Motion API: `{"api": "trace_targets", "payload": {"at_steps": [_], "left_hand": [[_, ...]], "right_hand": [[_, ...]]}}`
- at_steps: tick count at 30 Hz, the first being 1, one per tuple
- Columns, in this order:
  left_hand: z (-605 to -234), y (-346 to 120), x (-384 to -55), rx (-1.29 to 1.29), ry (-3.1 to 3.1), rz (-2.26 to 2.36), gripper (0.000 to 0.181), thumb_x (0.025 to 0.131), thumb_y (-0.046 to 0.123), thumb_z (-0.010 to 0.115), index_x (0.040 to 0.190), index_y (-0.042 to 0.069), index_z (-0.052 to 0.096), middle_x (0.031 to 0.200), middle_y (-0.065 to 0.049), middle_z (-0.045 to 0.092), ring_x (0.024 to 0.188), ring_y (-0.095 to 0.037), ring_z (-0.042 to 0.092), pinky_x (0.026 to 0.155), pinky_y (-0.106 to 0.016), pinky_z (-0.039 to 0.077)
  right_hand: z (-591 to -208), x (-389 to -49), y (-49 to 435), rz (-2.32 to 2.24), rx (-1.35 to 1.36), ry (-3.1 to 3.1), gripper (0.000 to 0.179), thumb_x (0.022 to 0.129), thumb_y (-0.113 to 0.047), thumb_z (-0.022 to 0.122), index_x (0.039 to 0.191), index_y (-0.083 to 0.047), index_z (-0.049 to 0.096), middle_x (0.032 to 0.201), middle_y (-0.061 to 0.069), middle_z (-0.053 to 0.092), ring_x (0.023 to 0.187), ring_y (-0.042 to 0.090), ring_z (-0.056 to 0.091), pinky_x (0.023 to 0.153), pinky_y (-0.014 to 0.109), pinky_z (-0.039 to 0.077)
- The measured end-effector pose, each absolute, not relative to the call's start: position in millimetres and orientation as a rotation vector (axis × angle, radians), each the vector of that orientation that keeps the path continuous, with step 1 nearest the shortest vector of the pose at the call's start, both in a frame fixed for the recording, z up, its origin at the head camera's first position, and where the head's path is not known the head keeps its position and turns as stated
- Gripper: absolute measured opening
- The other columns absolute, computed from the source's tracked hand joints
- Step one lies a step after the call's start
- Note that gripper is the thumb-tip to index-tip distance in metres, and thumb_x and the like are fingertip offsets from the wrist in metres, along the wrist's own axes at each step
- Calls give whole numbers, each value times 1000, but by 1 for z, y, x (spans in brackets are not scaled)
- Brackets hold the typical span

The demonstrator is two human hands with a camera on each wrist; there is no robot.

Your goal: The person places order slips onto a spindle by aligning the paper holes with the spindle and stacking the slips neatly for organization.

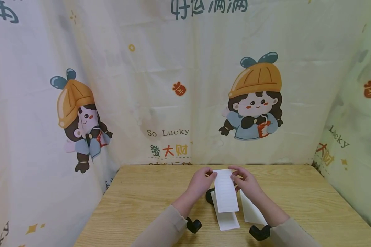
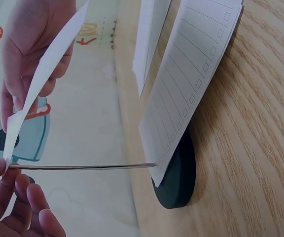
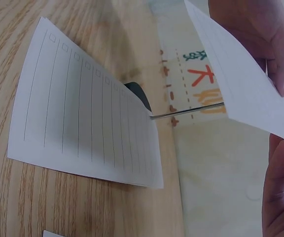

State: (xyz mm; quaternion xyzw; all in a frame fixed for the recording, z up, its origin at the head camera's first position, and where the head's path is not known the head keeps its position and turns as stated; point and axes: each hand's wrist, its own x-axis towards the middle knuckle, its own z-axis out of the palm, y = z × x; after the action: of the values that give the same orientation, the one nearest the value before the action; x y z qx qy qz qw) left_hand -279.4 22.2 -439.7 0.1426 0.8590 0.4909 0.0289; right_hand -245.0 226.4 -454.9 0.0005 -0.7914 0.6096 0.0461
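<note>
In the head view my left hand (image 1: 201, 180) pinches the upper left corner of a white lined paper slip (image 1: 226, 192). My right hand (image 1: 247, 183) pinches its upper right edge. Below the slip stands a bill spike, with a thin metal rod (image 2: 88, 167) and a round black base (image 2: 179, 182). The rod's upper end meets the held slip close to my left fingertips; whether it pierces the paper I cannot tell. Lined slips with small checkboxes (image 3: 83, 108) are threaded on the rod low down, tilted against the base.
More white paper (image 1: 253, 211) lies on the wooden table (image 1: 136, 206), under and beside my right forearm. A black wrist mount (image 1: 194, 225) sits at the left cuff, another (image 1: 259, 232) at the right. A printed curtain (image 1: 160, 85) hangs behind the table.
</note>
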Motion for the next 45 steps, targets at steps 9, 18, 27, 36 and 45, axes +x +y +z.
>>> {"api": "trace_targets", "payload": {"at_steps": [9,18,27,36,45], "left_hand": [[-441,22,-280,426,2599,1566,20,98,37,61,87,20,62,91,4,61,79,-16,54,66,-32,45],[-445,22,-283,411,2567,1617,20,98,36,62,88,18,62,94,4,60,83,-16,54,69,-33,46],[-449,17,-285,413,2542,1644,24,97,41,62,100,18,68,93,4,61,82,-14,57,71,-33,48],[-447,16,-285,400,2533,1694,15,96,33,65,99,19,67,94,5,62,87,-14,57,73,-33,48],[-447,16,-286,422,2555,1651,12,97,32,64,100,21,67,96,6,62,89,-14,57,76,-35,48]], "right_hand": [[-453,-244,224,1864,46,-2409,39,99,-9,61,137,-9,55,109,15,56,73,21,60,62,42,55],[-446,-239,220,1872,57,-2402,37,99,-5,59,135,-5,55,105,16,55,70,20,59,62,43,55],[-456,-246,222,1873,55,-2389,36,98,-6,61,134,-8,57,104,17,56,71,21,60,59,38,54],[-457,-246,221,1879,64,-2397,36,98,-6,61,134,-7,57,103,16,55,70,22,58,58,33,53],[-460,-249,222,1869,59,-2401,35,97,-4,61,132,-7,58,100,15,57,70,22,58,59,34,53]]}}
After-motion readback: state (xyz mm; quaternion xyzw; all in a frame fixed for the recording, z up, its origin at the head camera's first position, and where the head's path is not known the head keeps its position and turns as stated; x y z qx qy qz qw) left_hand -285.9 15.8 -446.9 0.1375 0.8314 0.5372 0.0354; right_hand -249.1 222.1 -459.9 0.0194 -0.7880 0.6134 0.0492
